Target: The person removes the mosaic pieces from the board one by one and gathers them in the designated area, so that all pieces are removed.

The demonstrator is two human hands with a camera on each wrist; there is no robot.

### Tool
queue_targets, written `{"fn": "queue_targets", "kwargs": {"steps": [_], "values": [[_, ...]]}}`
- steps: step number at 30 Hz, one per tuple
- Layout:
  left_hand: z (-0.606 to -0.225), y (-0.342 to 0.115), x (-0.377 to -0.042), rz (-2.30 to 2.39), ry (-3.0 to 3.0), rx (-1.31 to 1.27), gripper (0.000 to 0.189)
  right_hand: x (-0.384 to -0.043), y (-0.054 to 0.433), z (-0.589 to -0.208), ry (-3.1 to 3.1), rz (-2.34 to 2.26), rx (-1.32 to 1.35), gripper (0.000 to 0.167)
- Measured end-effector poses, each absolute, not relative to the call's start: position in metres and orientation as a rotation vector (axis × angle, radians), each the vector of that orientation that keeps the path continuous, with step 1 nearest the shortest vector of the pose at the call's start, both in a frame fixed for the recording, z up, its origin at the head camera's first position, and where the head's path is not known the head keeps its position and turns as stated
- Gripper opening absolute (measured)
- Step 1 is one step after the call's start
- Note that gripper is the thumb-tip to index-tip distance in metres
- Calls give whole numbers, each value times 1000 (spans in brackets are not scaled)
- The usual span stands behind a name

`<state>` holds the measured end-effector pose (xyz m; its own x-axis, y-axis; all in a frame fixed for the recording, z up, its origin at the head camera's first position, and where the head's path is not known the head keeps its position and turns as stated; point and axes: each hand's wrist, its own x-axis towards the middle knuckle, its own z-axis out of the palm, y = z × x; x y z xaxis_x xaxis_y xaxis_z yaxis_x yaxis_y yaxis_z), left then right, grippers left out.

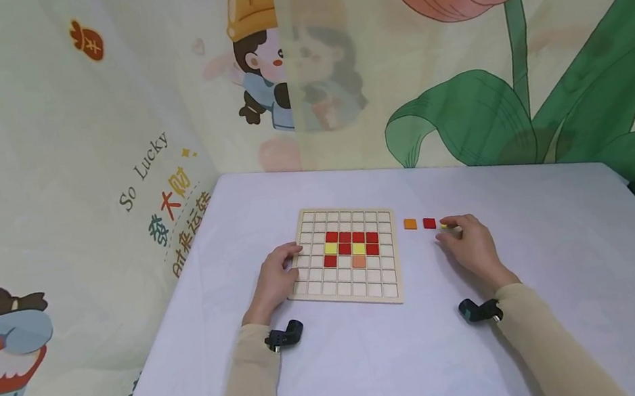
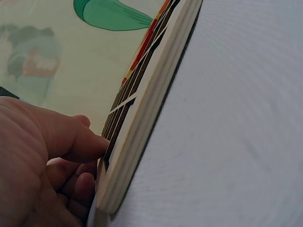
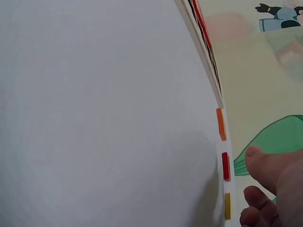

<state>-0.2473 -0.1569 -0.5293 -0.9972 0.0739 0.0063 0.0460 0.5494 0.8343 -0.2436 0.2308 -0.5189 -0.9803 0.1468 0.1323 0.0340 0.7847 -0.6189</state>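
My left hand [image 1: 273, 278] holds the left edge of a square wooden grid board [image 1: 389, 290]. In the left wrist view the thumb [image 2: 90, 139] lies at the board's rim [image 2: 147, 109], with the other fingers curled beside and below it. Red, yellow and light orange square tiles fill several cells mid-board. Right of the board, an orange tile [image 1: 410, 224], a red tile [image 1: 429, 223] and a yellow tile [image 1: 444, 225] form a row. My right hand [image 1: 473, 246] hovers at the yellow tile, partly covering it in the head view; the right wrist view shows thumb and fingers apart, beside the tile [image 3: 227, 206].
A white cloth covers the table [image 1: 374, 367]. Patterned curtains [image 1: 458, 67] hang behind it and at the left. A black wrist camera [image 1: 285, 335] sits on the left wrist, another camera [image 1: 479, 311] on the right.
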Motion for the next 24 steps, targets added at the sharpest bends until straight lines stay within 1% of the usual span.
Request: {"fn": "queue_targets", "kwargs": {"steps": [14,24], "values": [[-528,-156,-247,1492,2730,112,46,-233,186,-502,-2838,1175,15,29],[-531,-157,-249,1487,2735,131,46,-224,157,-509,-2888,1182,140,28]]}}
